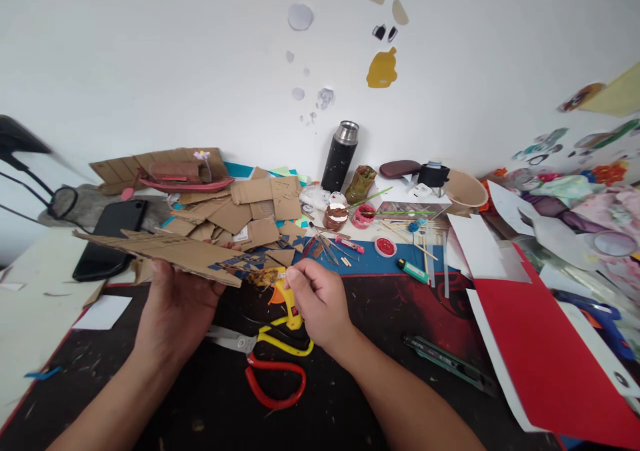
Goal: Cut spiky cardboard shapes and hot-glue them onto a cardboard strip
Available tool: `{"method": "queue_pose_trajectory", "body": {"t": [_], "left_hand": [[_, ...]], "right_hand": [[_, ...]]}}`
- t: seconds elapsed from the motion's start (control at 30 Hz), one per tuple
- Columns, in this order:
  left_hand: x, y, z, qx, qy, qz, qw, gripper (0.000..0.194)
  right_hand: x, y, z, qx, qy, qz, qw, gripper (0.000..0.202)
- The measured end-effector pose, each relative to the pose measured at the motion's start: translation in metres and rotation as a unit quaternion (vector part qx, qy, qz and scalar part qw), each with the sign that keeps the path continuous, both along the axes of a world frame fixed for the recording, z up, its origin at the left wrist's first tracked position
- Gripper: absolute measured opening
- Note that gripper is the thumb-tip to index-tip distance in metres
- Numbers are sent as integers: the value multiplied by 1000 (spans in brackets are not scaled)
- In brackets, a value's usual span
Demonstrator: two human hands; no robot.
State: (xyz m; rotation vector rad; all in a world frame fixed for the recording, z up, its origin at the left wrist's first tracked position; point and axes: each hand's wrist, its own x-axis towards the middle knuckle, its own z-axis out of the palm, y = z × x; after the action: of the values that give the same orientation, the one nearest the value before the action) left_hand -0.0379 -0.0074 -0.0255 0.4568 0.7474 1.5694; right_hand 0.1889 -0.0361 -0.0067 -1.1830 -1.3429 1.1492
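My left hand (pixel 175 311) holds a flat piece of brown cardboard (pixel 170 254) from below, tilted, with a torn, blue-marked right end. Just right of that end, my right hand (pixel 320 297) is closed in a pinch. Whatever its fingertips grip is too small or hidden to make out. Behind and below the pinch lies a yellow glue gun (pixel 291 307), partly covered by the right hand. Between my forearms, scissors (pixel 249 344) with one red and one yellow handle rest on the dark mat (pixel 350 404).
Cardboard scraps (pixel 240 214) pile up behind my hands, near a model boat (pixel 185 176). A black flask (pixel 341 156) stands by paint jars (pixel 336 216). To the right lie a green lighter (pixel 414 271), a utility knife (pixel 450 363) and red card (pixel 540 351). A phone (pixel 111 237) is left.
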Motion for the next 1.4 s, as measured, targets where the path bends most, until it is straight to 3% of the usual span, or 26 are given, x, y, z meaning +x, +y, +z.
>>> {"method": "queue_pose_trajectory", "body": {"t": [0.27, 0.6, 0.9, 1.4], "left_hand": [[2, 0, 1, 5, -12, -6, 1000, 80], [0, 1, 1, -3, 3, 5, 1000, 84], [3, 0, 7, -5, 24, 20, 999, 84], [0, 2, 1, -14, 4, 24, 1000, 81]], "right_hand": [[-2, 1, 2, 18, -34, 1, 999, 48], [-4, 3, -7, -65, 74, 66, 993, 34], [-7, 5, -8, -89, 127, 97, 983, 38], [-4, 0, 1, -18, 19, 26, 999, 45]]}}
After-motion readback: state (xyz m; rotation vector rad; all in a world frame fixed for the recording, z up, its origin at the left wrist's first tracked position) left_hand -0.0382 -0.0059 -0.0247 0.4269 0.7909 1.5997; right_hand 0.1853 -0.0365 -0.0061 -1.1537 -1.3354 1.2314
